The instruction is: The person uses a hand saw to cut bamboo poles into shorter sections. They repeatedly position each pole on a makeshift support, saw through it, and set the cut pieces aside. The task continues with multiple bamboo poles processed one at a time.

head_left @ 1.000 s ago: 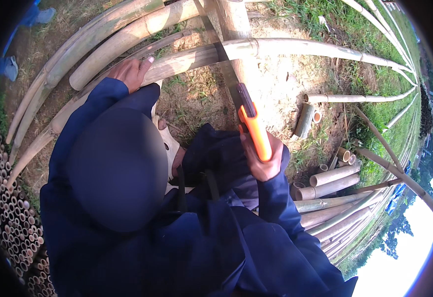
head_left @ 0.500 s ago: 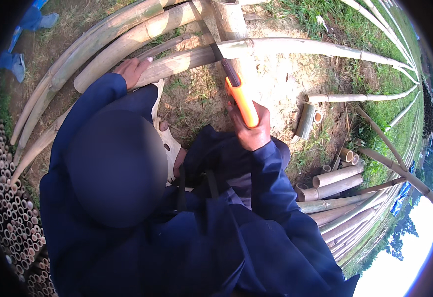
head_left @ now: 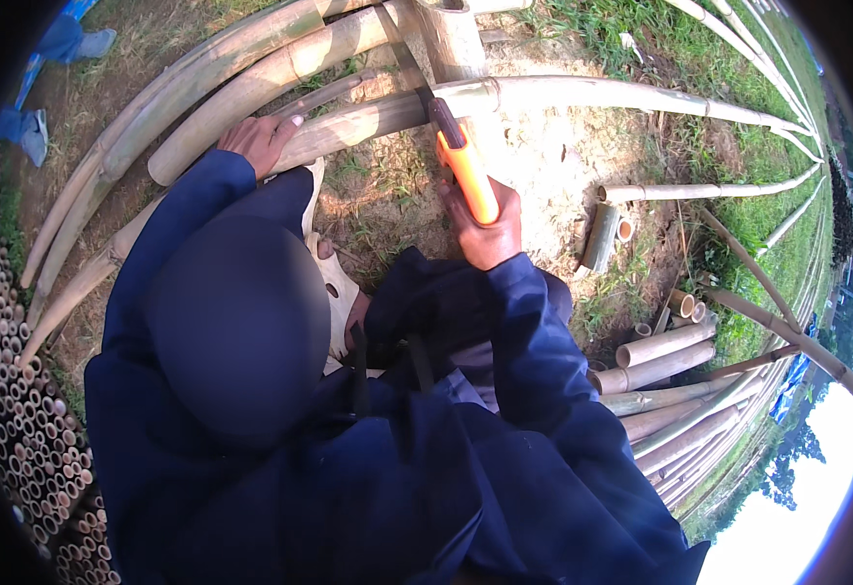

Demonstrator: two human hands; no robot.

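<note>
A long bamboo pole (head_left: pixel 592 93) lies crosswise ahead of me. My right hand (head_left: pixel 488 229) is wrapped around the orange handle of a hand saw (head_left: pixel 467 175). Its dark blade lies across the pole and reaches past its far side; how deep it has cut does not show. To the left, my left hand (head_left: pixel 259 141) grips the near end of the same pole, its thumb along the upper side. A short upright bamboo piece (head_left: pixel 451 44) stands just beyond the blade.
More bamboo poles (head_left: pixel 232 107) curve along the left. Short cut pieces (head_left: pixel 665 356) lie at the right, near a crossed pole frame (head_left: pixel 758 312). Many stacked bamboo ends (head_left: pixel 27 419) fill the lower left. Another person's shoes (head_left: pixel 37 136) show at the upper left.
My right hand and the saw have slid a little forward, away from me and slightly left. The left hand keeps its place on the pole.
</note>
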